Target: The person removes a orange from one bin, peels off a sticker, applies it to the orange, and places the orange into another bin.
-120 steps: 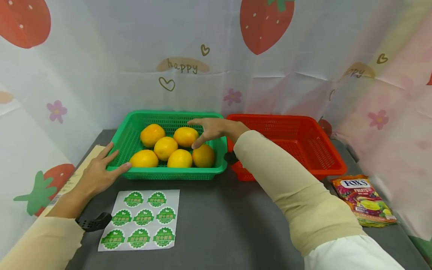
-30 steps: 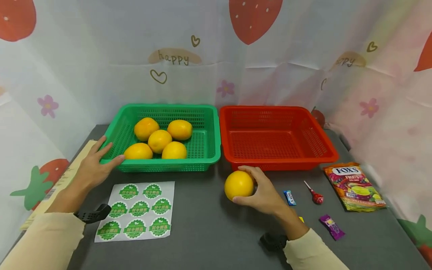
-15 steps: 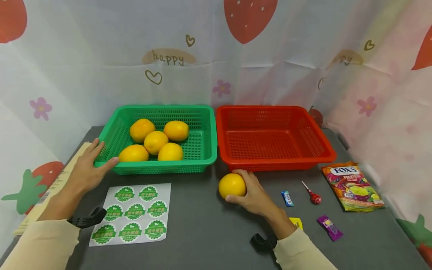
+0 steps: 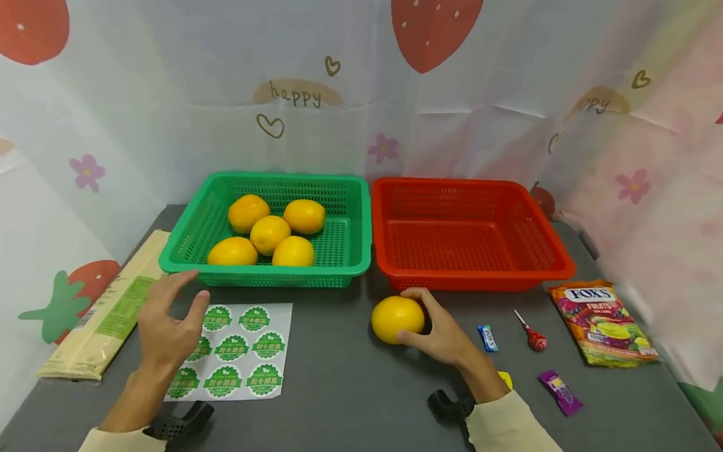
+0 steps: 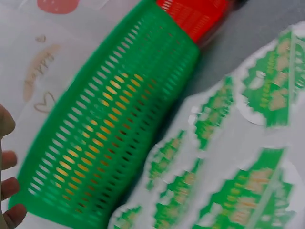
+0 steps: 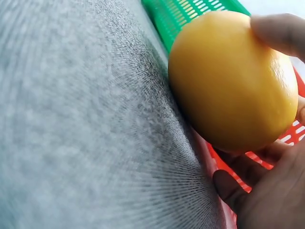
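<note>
My right hand (image 4: 437,329) holds a smooth, rounded yellow fruit (image 4: 397,319) on the grey table in front of the red basket (image 4: 474,276). In the right wrist view the thumb lies on one side of the fruit (image 6: 228,81) and the fingers curl on the other. My left hand (image 4: 169,323) is lifted beside the sticker sheet (image 4: 243,326), fingers apart and holding nothing. It is just in front of the near left corner of the green basket (image 4: 271,276), where several similar yellow fruits (image 4: 270,235) lie. Round green stickers cover the sheet.
A long cream and green package (image 4: 113,307) lies along the left edge. On the right are a FOX'S candy bag (image 4: 601,323), a red lollipop (image 4: 535,339), a blue-white wrapped candy (image 4: 487,338) and a purple one (image 4: 560,392). A yellow item (image 4: 505,379) shows partly behind the right forearm.
The right hand has brought one fruit from the green basket to the table. The left hand has let go of the basket's rim and moved back towards the sticker sheet.
</note>
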A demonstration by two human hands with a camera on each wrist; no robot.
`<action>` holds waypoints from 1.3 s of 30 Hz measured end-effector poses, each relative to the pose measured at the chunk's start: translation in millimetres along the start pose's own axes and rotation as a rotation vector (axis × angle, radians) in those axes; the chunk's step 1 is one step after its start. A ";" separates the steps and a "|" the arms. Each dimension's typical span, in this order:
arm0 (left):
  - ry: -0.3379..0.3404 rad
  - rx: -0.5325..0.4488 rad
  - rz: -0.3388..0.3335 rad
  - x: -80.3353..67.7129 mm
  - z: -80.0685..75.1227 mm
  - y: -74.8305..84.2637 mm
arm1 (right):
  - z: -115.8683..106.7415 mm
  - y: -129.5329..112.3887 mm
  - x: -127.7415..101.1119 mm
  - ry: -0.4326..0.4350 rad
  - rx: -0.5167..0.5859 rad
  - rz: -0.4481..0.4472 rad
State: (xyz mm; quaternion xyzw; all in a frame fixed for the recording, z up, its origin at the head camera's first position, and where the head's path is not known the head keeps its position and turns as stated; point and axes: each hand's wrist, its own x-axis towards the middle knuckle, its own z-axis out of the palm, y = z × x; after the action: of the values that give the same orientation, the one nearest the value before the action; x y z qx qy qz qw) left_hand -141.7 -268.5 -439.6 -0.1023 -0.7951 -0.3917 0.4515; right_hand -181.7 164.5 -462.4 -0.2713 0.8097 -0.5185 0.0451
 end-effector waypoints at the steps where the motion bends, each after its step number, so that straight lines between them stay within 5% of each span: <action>1: -0.014 -0.003 -0.023 -4.1 1.1 -1.3 | -0.2 -5.8 0.4 -0.004 0.001 0.003; 8: -0.140 0.033 -0.263 -24.3 6.6 -17.1 | -2.2 -31.5 -0.2 -0.047 -0.016 0.029; 12: -0.207 0.071 -0.333 -30.7 10.9 -26.1 | -3.9 -30.2 -1.1 -0.046 -0.005 0.015; 25: -0.387 0.205 -0.288 -34.5 12.2 -31.0 | -5.5 -29.9 -3.4 -0.059 0.002 0.000; 31: -0.310 0.219 -0.240 -36.9 14.5 -35.1 | -4.1 -26.7 -4.0 -0.060 0.011 0.000; 39: -0.260 0.198 -0.268 -39.1 10.3 -34.0 | -2.0 -23.5 -1.7 -0.071 0.034 -0.024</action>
State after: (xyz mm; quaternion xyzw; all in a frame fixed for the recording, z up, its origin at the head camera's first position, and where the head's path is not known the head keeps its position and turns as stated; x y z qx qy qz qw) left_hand -143.5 -276.6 -491.8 -0.0004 -0.8878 -0.3516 0.2970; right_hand -171.8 159.5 -441.5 -0.2985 0.7954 -0.5225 0.0723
